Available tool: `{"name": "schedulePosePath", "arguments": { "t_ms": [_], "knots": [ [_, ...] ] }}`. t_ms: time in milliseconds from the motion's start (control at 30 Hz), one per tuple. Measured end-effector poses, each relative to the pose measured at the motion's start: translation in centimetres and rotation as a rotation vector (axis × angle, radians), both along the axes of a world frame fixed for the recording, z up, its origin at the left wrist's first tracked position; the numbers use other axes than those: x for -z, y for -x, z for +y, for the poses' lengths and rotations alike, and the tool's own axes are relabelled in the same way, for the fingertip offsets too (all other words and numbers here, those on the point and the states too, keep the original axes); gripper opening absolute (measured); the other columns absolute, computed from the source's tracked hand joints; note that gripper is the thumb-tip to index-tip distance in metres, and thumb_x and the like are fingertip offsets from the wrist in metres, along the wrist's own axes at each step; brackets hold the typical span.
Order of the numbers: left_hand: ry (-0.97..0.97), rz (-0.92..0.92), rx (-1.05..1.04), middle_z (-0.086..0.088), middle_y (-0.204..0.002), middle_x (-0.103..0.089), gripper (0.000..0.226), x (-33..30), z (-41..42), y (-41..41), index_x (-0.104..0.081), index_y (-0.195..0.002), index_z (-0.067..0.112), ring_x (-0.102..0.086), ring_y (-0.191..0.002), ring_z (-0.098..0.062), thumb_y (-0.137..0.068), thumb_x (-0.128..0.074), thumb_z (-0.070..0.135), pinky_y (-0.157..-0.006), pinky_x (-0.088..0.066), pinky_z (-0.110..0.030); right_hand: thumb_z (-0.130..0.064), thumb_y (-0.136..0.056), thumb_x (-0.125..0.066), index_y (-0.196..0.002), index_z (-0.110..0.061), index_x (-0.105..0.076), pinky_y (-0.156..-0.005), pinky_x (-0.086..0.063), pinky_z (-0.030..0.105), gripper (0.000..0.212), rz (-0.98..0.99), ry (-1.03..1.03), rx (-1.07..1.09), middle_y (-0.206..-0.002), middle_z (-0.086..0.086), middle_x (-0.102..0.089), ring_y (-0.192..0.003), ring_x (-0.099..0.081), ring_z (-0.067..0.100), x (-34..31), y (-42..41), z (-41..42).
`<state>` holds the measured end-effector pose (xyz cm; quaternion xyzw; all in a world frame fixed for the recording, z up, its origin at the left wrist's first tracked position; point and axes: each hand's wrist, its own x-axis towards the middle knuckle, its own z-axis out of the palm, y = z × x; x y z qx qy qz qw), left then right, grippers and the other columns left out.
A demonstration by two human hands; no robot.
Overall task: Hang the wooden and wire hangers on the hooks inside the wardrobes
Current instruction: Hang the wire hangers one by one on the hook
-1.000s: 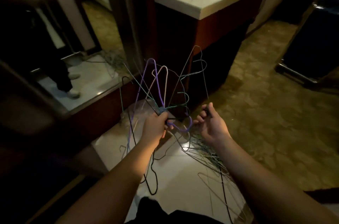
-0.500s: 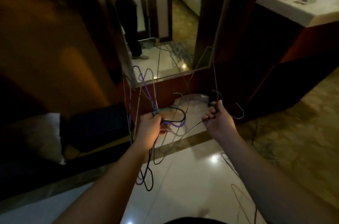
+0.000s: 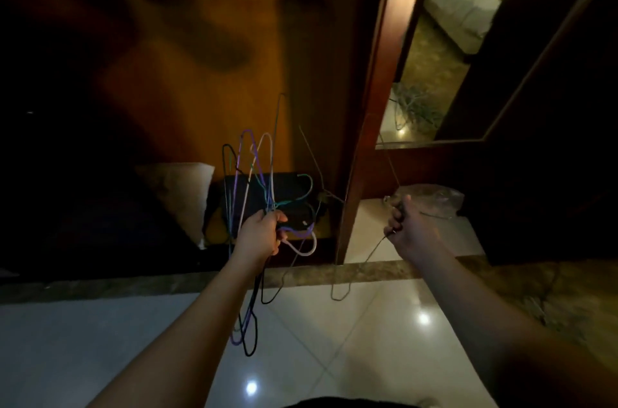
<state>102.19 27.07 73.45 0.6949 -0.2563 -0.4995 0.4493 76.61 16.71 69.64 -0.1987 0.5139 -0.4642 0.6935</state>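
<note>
Two hands in my view, both occupied. Left hand (image 3: 260, 233) is curled tight round a bundle of wire hangers (image 3: 249, 180): I count purple, pale pink, teal and black wires, tangled together. Their triangular bodies stand up above the fist; hooks and other loops hang below it, down past the wrist toward the white tiled floor (image 3: 368, 340). The pink hook curls out just right of the fist.

Right hand (image 3: 409, 230) grips a single thin grey wire hanger (image 3: 374, 250), fingers wrapped round it. One run of that wire goes up and left from the fist, another drops down to a loop just above the floor. It is thin and dim; I cannot trace its full outline.

Both hands are held in front of the open wardrobe (image 3: 200, 56), orange-brown inside. No hanger is on a hook or rail that I can see. On the wardrobe floor: a pale pillow (image 3: 180, 187) and, just beside it, a dark box-like item (image 3: 291, 193), detail unclear. A red-brown wooden post (image 3: 371, 106) stands between the hands. To its right, a mirror panel (image 3: 444, 56) reflects a white bed and a heap of hangers on the floor. Crumpled clear plastic (image 3: 434, 198) lies just beyond the right hand.
</note>
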Motion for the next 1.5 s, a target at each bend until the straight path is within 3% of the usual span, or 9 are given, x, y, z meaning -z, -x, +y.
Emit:
{"name": "schedulePosePath", "arguments": {
  "t_ms": [167,300,600,700,867,1000,1167,1267,1500],
  "knots": [
    [0.013,-0.028,-0.021,-0.005,-0.055,-0.052,0.024,-1.2,2.6,-6.1,-0.059,-0.097,0.007,-0.040,-0.041,-0.013,-0.102,-0.037,0.016,-0.045,-0.031,-0.028,-0.038,-0.105,-0.038,-0.090,-0.014,-0.054,-0.054,-0.031,0.027,0.034,0.277,0.082,-0.242,-0.066,-0.003,-0.038,-0.053,-0.034,0.010,-0.4,-5.8,0.0],
    [0.041,0.013,-0.063,0.000,-0.050,-0.050,0.024,-2.5,3.8,-9.6,-0.059,-0.097,0.008,-0.039,-0.041,-0.013,-0.101,-0.038,0.017,-0.045,-0.031,-0.029,-0.040,-0.104,-0.039,-0.092,-0.018,-0.060,-0.063,-0.035,0.034,0.032,0.553,0.173,-0.370,-0.078,0.001,-0.043,-0.065,-0.042,0.016,-1.8,-8.9,-1.1],
    [0.156,0.088,-0.159,0.001,-0.058,-0.047,0.026,-7.8,2.1,-13.6,-0.058,-0.093,0.011,-0.035,-0.041,-0.010,-0.102,-0.038,0.025,-0.046,-0.029,-0.027,-0.037,-0.103,-0.038,-0.114,-0.022,-0.061,-0.074,-0.042,0.032,0.030,0.836,0.497,-0.630,-0.099,-0.001,-0.055,-0.091,-0.053,0.017,-9.8,-16.0,-5.3],
    [0.183,0.096,-0.218,0.002,-0.057,-0.048,0.028,-10.4,0.1,-14.5,-0.057,-0.094,0.010,-0.034,-0.041,-0.011,-0.103,-0.036,0.026,-0.045,-0.030,-0.026,-0.034,-0.104,-0.037,-0.109,-0.021,-0.062,-0.064,-0.039,0.029,0.029,0.870,0.605,-0.677,-0.088,-0.002,-0.056,-0.076,-0.051,0.014,-12.9,-18.2,-7.3],
    [0.318,0.091,-0.281,0.001,-0.057,-0.047,0.031,-15.4,-3.8,-16.3,-0.055,-0.089,0.009,-0.036,-0.042,-0.011,-0.104,-0.034,0.027,-0.044,-0.031,-0.027,-0.034,-0.104,-0.036,-0.111,-0.024,-0.061,-0.062,-0.040,0.028,0.028,0.901,0.767,-0.738,-0.091,-0.003,-0.059,-0.074,-0.049,0.014,-17.8,-21.4,-11.8],
    [0.388,-0.001,-0.373,-0.002,-0.060,-0.052,0.036,-18.9,-7.9,-18.8,-0.058,-0.078,0.009,-0.043,-0.046,-0.014,-0.101,-0.037,0.027,-0.047,-0.035,-0.029,-0.040,-0.105,-0.034,-0.089,-0.016,-0.060,-0.059,-0.035,0.031,0.038,1.066,0.912,-0.753,-0.081,-0.003,-0.054,-0.067,-0.047,0.016,-22.0,-24.4,-16.1],
    [0.444,-0.077,-0.485,-0.005,-0.063,-0.056,0.034,-22.5,-12.9,-21.9,-0.060,-0.077,0.008,-0.048,-0.054,-0.017,-0.100,-0.041,0.023,-0.052,-0.036,-0.030,-0.038,-0.104,-0.038,-0.092,-0.018,-0.056,-0.061,-0.036,0.032,0.029,1.026,1.000,-0.680,-0.088,0.007,-0.065,-0.065,-0.048,0.022,-25.5,-28.6,-21.5],
    [0.477,-0.089,-0.539,-0.005,-0.064,-0.058,0.033,-24.4,-15.4,-23.2,-0.059,-0.076,0.009,-0.049,-0.055,-0.016,-0.100,-0.042,0.023,-0.053,-0.038,-0.029,-0.036,-0.104,-0.038,-0.093,-0.019,-0.055,-0.067,-0.041,0.035,0.027,0.999,1.055,-0.623,-0.094,0.003,-0.068,-0.079,-0.058,0.034,-27.8,-30.7,-23.9],
    [0.525,-0.085,-0.620,-0.005,-0.066,-0.058,0.031,-28.0,-19.3,-25.4,-0.058,-0.077,0.010,-0.050,-0.058,-0.019,-0.099,-0.042,0.023,-0.055,-0.036,-0.031,-0.029,-0.105,-0.036,-0.100,-0.014,-0.057,-0.061,-0.037,0.030,0.026,0.877,1.218,-0.542,-0.086,-0.009,-0.062,-0.078,-0.054,0.022,-33.3,-34.8,-27.5]
  ]
}}
